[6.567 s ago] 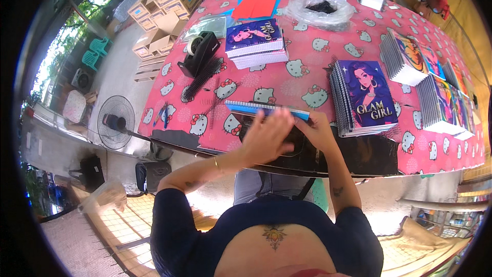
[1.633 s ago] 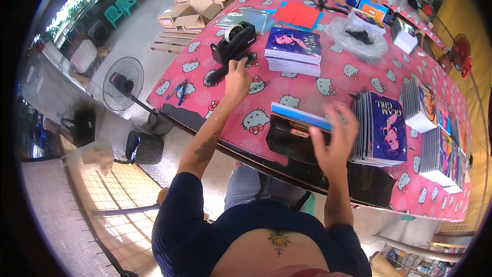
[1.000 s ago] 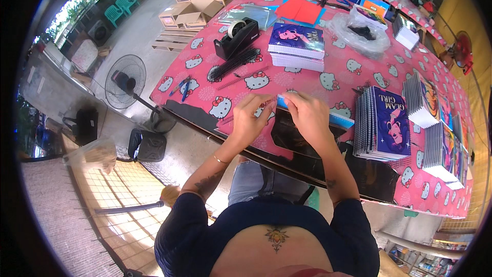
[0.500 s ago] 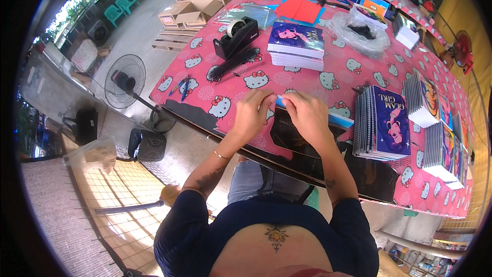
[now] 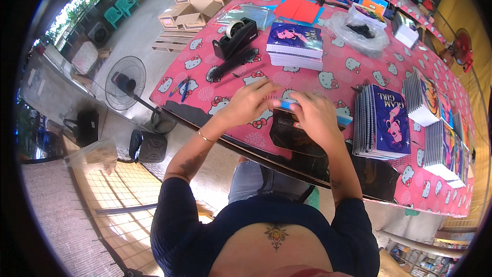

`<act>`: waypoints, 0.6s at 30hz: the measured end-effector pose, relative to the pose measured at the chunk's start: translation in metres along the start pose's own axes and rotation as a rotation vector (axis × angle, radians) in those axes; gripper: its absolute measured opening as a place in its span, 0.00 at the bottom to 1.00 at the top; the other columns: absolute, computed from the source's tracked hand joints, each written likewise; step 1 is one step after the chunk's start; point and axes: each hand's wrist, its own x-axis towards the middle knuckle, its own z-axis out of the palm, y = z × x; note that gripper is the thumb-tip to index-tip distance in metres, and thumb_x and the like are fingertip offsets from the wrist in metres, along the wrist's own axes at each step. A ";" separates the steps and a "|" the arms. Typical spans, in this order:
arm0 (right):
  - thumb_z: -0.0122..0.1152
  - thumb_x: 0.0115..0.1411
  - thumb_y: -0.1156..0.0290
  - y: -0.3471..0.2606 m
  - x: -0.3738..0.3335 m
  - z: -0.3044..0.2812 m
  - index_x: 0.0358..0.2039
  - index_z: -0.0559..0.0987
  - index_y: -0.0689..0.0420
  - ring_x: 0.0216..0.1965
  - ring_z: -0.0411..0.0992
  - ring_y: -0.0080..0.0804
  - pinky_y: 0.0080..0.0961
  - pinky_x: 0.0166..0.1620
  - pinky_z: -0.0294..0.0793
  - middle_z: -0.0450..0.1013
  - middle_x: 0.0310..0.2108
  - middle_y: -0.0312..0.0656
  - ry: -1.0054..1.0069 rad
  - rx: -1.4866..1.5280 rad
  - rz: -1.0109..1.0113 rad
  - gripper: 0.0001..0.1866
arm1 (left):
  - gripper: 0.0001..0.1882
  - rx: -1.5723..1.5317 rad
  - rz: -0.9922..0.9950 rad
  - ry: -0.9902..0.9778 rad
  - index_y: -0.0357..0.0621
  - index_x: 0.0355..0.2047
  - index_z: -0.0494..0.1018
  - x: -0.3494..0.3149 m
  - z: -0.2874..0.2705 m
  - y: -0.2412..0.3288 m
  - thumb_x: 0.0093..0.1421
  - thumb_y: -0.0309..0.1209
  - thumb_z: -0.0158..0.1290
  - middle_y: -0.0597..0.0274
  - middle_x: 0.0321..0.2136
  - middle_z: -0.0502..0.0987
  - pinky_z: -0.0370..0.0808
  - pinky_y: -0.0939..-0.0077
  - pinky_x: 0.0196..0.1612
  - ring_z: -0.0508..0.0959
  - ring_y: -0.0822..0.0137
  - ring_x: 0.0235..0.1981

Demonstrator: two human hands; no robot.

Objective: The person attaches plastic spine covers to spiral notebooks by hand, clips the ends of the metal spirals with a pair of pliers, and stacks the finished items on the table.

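The right hand (image 5: 315, 114) gripped a blue-edged notebook (image 5: 285, 105), the left hand (image 5: 250, 103) at its left end; beyond them, a black tape dispenser (image 5: 237, 41) and a notebook stack (image 5: 295, 51) stood on the pink-covered bench (image 5: 301, 78).

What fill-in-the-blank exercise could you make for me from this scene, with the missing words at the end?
1. Pinched in the right hand, near the left hand, is a thin flat piece coloured ____.
2. The tape dispenser is coloured ____.
3. The spiral-bound stack nearest the right hand stands to its ____.
4. A dark standing fan is on the ____ side of the table.

Missing words: blue; black; right; left.
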 end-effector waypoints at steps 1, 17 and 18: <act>0.61 0.61 0.70 0.001 -0.002 -0.001 0.36 0.79 0.54 0.30 0.77 0.48 0.44 0.31 0.72 0.77 0.28 0.44 0.020 -0.044 -0.006 0.04 | 0.16 -0.001 -0.028 -0.110 0.42 0.44 0.75 0.000 -0.004 -0.010 0.58 0.33 0.63 0.54 0.38 0.76 0.75 0.65 0.31 0.77 0.50 0.33; 0.59 0.62 0.69 0.003 -0.011 -0.015 0.39 0.81 0.52 0.31 0.78 0.47 0.43 0.32 0.74 0.79 0.29 0.41 0.062 -0.083 -0.037 0.07 | 0.48 0.681 -0.181 -0.045 0.30 0.69 0.53 -0.022 0.064 0.023 0.64 0.60 0.46 0.34 0.70 0.53 0.32 0.30 0.68 0.49 0.40 0.73; 0.60 0.61 0.69 0.004 -0.019 -0.019 0.40 0.81 0.52 0.32 0.78 0.47 0.42 0.32 0.74 0.79 0.30 0.41 0.116 -0.141 -0.061 0.07 | 0.46 0.620 -0.143 -0.044 0.32 0.69 0.55 -0.050 0.080 0.028 0.64 0.59 0.47 0.37 0.70 0.54 0.36 0.30 0.68 0.51 0.42 0.73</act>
